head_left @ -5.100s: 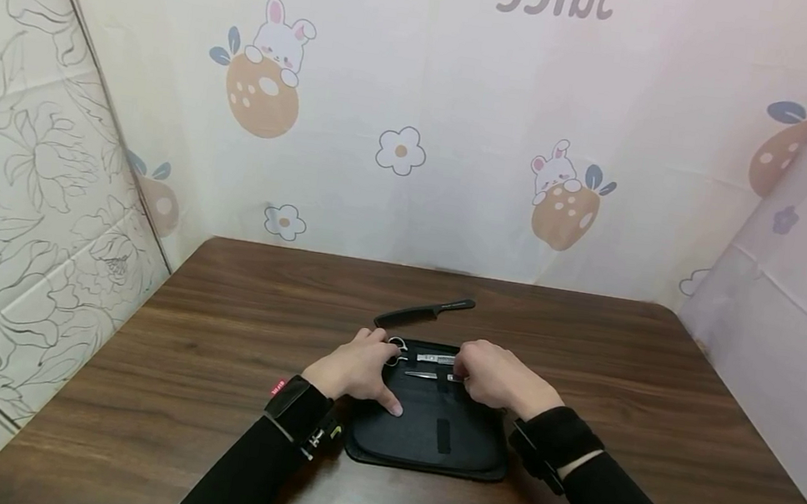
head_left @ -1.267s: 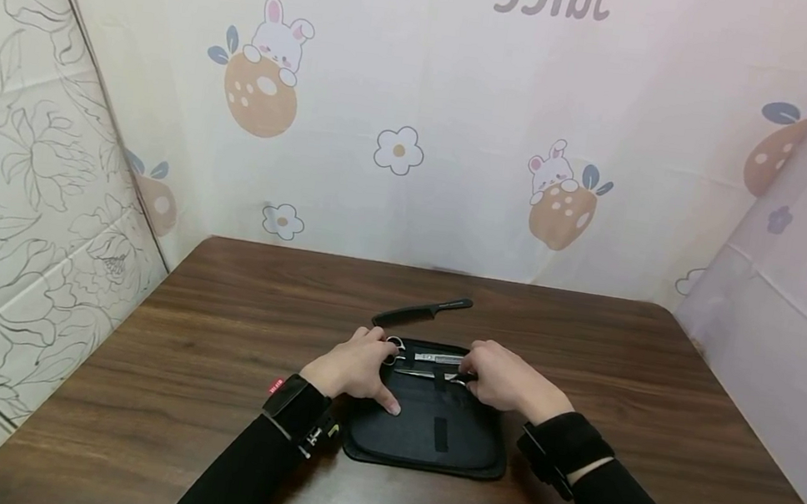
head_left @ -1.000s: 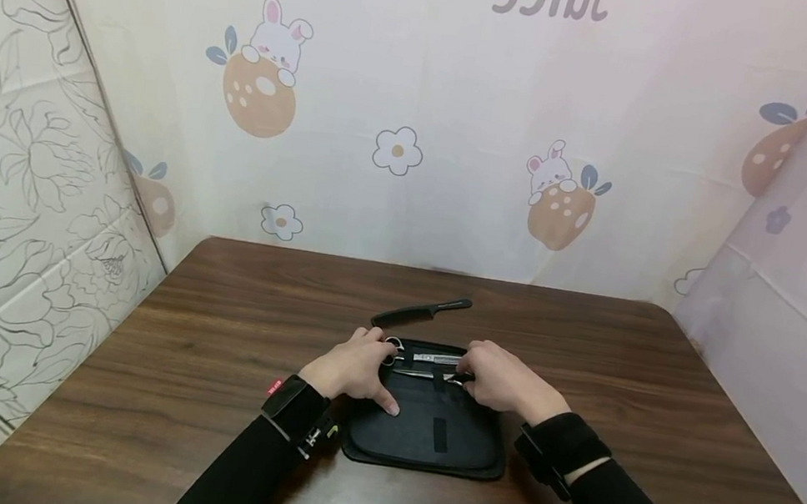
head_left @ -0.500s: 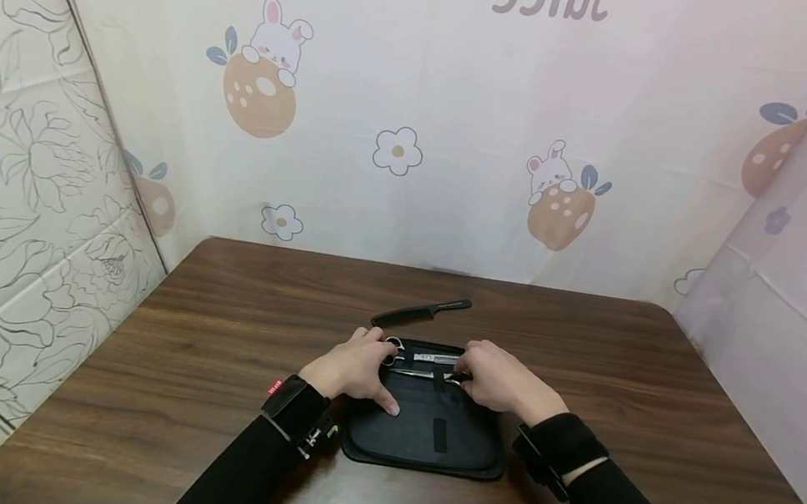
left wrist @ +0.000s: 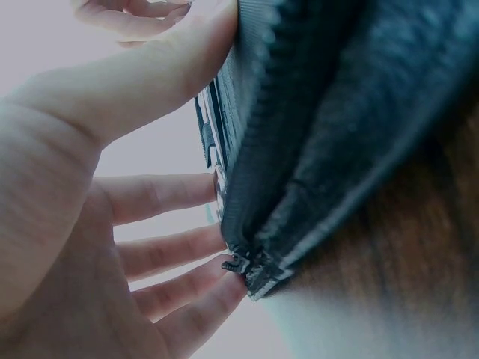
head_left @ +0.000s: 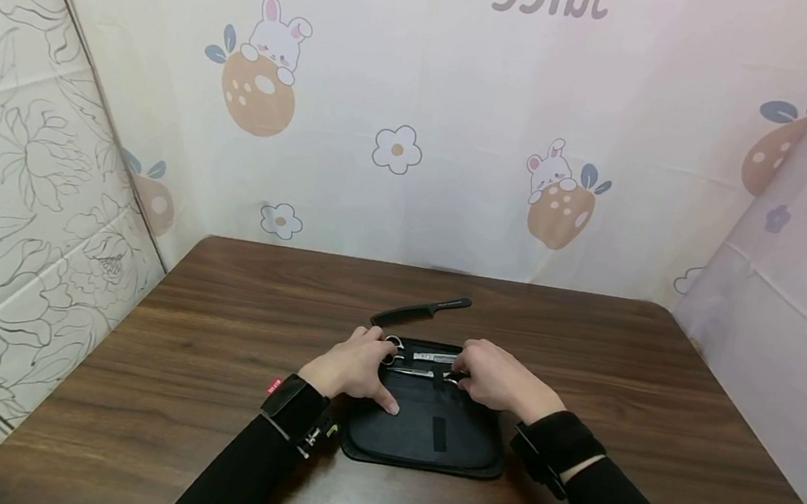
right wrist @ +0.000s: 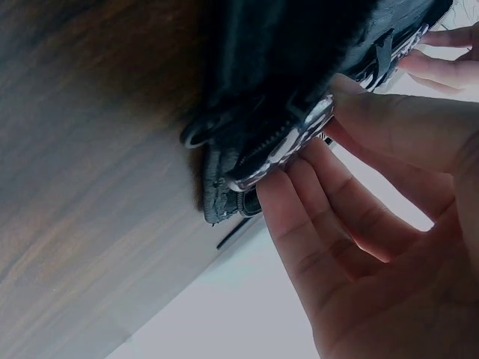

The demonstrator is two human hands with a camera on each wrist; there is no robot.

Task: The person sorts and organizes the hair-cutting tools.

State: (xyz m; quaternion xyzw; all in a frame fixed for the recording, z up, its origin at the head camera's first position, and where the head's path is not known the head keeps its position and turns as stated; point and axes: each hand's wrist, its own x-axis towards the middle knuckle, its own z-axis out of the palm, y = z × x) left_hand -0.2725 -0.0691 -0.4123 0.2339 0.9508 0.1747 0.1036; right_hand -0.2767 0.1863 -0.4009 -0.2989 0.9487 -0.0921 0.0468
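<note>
While left hand (head_left: 352, 366) rests spread on black zippered case (head_left: 400, 432), right hand (head_left: 501, 378) pinches shiny looped scissors (right wrist: 288, 149).

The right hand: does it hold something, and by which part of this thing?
Yes, the right hand pinches the lower scissors by the handle end. The blades point left over the black case.

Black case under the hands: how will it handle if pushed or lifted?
The black case lies flat on the table, so it would probably slide, not tip. Its leather-like covering suggests it may flex somewhat when lifted.
</note>
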